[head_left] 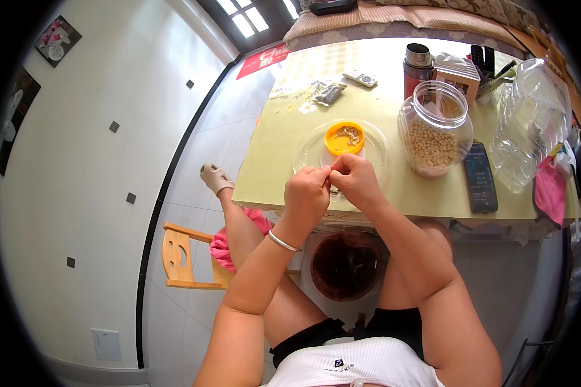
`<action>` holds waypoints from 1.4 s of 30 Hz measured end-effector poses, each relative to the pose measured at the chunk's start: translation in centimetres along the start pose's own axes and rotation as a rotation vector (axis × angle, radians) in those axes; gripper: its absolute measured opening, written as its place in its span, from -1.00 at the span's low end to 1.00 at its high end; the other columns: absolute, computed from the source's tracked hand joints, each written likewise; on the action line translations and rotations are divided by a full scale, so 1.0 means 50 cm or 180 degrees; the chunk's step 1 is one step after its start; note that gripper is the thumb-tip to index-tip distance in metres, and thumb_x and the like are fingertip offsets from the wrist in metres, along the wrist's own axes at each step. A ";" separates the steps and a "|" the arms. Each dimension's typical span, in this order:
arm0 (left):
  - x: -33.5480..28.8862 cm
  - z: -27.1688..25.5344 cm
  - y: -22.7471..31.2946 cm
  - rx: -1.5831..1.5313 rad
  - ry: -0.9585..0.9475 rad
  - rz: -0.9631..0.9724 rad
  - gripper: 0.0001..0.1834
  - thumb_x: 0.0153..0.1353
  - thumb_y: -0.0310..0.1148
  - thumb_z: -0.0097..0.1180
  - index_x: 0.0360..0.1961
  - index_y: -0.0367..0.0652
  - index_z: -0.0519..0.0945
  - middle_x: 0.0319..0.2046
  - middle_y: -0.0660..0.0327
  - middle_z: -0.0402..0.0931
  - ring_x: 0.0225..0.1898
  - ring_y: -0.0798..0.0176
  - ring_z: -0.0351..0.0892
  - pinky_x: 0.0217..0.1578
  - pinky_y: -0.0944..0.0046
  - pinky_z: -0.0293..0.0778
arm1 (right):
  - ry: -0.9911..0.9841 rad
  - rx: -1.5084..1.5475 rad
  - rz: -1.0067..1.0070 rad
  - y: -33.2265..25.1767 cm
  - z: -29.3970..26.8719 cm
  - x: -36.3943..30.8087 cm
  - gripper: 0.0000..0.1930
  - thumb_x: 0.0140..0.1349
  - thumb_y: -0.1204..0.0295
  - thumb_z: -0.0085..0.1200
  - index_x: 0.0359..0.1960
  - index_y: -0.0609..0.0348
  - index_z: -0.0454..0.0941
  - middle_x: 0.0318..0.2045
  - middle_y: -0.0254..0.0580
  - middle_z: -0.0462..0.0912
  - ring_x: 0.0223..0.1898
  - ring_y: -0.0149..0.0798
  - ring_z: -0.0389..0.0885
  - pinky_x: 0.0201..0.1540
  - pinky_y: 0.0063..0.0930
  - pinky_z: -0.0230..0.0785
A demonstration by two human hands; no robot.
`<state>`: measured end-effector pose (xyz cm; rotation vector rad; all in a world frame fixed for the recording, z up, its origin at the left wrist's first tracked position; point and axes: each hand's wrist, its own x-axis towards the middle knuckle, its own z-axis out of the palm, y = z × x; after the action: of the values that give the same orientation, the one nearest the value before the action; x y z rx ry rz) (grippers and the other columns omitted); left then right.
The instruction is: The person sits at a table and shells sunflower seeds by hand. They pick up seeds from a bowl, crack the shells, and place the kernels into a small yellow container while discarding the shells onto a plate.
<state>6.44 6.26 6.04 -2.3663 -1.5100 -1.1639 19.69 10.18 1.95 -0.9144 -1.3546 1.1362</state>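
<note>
My left hand (308,191) and my right hand (356,181) meet above the near edge of the table. Fingertips of both are pinched together, and whatever sits between them is too small to make out. Just beyond them is a round yellow lid (330,131) with small brownish bits (349,134) in it. The lid rests on a clear plastic tray or plate (379,143). To the right of my hands stands a wide-mouthed clear jar (466,131), partly filled with small round tan pieces like beans or nuts (429,147).
A phone (480,179) lies right of the jar, near a large clear plastic container (534,116). Behind are a flask (417,68), a tissue box (457,75), a white remote (360,78) and a small packet (330,95). Below the table edge is a dark bin (345,266); a wooden chair (186,261) stands left.
</note>
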 end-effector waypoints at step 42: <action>-0.019 -0.035 -0.071 -0.3476 -0.0365 -0.2539 -0.83 0.28 -0.57 0.12 -0.12 -0.34 0.60 -0.38 0.11 0.64 -0.48 0.37 0.62 -0.41 0.42 0.60 | -0.3112 -0.0614 0.0393 -0.062 -0.047 -0.005 -0.85 0.04 0.48 0.11 -0.36 0.21 0.66 -0.58 -0.32 0.58 -0.52 -0.45 0.53 -0.43 -0.49 0.38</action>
<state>2.42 6.53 5.61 -2.3237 -2.3941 -2.6095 22.29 9.47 4.74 -0.5688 -2.2374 1.6699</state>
